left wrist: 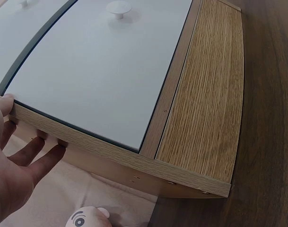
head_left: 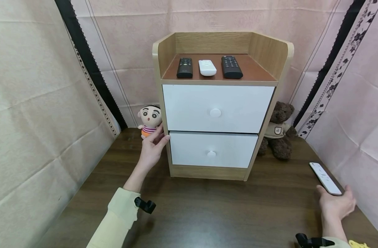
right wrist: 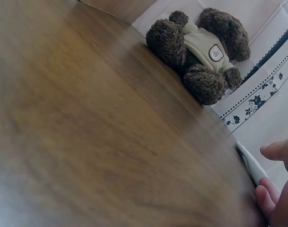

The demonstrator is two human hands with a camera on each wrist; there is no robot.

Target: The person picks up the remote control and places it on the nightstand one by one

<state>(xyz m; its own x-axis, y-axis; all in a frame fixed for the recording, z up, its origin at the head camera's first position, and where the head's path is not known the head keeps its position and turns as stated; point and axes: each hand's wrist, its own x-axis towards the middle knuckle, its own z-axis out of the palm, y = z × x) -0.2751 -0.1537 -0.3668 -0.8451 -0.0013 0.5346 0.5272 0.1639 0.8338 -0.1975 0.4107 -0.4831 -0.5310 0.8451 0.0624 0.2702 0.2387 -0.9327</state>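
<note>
My left hand holds the left side of a small wooden cabinet with two white drawers, both closed. In the left wrist view, the thumb lies at the front edge and the other fingers press the side panel. My right hand holds the near end of a slim white remote control, at the right of the table. Only the remote's edge shows in the right wrist view, and the fingers partly hide it.
On the cabinet's top lie a black remote, a white remote and a larger black remote. A cartoon doll stands left of the cabinet, a brown teddy bear sits right of it. Curtains border the wooden table.
</note>
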